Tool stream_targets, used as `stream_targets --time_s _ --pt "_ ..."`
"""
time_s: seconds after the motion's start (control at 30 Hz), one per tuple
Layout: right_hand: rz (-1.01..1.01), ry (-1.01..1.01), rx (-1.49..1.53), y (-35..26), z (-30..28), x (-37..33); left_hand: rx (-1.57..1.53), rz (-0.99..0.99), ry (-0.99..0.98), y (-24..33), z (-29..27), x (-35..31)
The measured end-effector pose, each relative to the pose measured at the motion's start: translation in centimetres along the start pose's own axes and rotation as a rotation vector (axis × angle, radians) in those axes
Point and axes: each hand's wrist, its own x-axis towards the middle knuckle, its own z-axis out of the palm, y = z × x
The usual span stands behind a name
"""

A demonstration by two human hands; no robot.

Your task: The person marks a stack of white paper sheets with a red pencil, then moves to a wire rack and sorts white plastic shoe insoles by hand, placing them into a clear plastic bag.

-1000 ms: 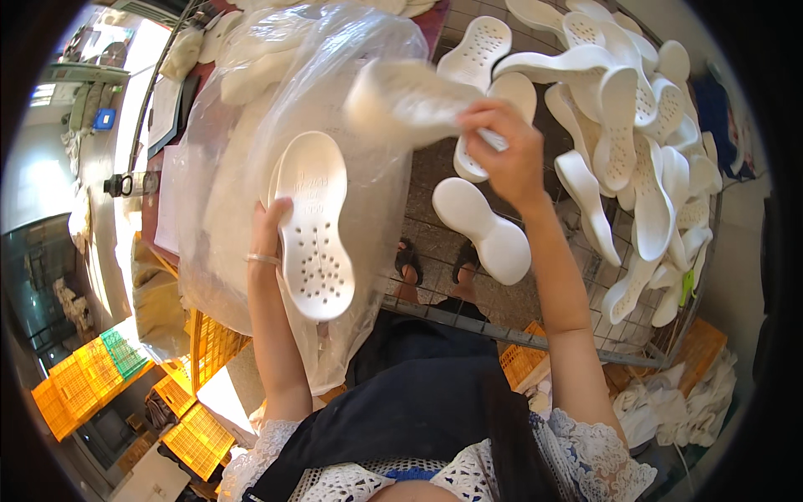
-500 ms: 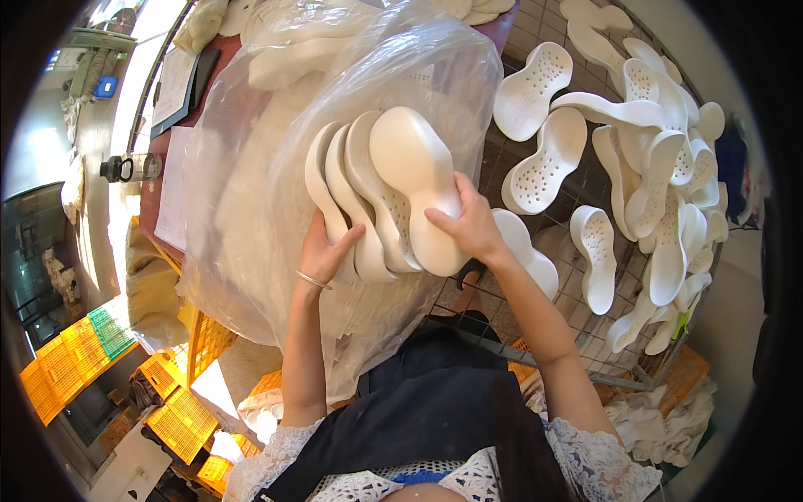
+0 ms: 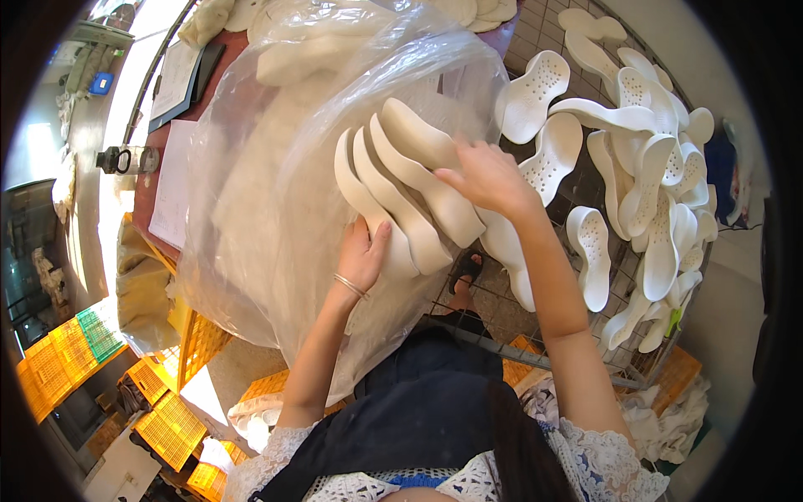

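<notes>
Insoles [image 3: 401,197] stacked, gripped by left hand [image 3: 364,251], right hand [image 3: 485,180] fingers; wire rack [image 3: 619,268] beneath.

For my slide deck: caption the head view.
Both hands, left hand and right hand, steady a stack of white foam insoles against a clear plastic bag.

yellow plastic crates [image 3: 167,418] stacked on the floor at left; bright daylight falls across a red table [image 3: 150,180].

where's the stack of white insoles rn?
Head view, centre: stack of insoles held between left hand and right hand, against the clear plastic bag.
</notes>
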Motion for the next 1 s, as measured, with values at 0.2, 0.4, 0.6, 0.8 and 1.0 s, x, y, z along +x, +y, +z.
stream_targets --time_s 0.2,0.4,0.6,0.8,1.0 --pt "-0.065 0.373 0.135 -3.1 8.0 0.6 0.142 0.149 -0.095 2.8 0.3 -1.0" --pt "-0.179 0.584 0.245 -1.3 12.6 2.1 0.494 0.309 0.327 5.2 -2.6 2.5" --pt "-0.081 0.49 0.258 -3.4 10.3 0.9 0.656 0.334 0.249 6.8 -2.2 7.2" --pt "-0.054 0.572 0.247 -4.5 11.2 1.5 0.805 0.58 0.415 4.8 -5.4 6.5" --pt "-0.15 0.562 0.247 -3.8 7.3 0.9 1.219 0.069 0.842 3.9 -9.9 7.4"
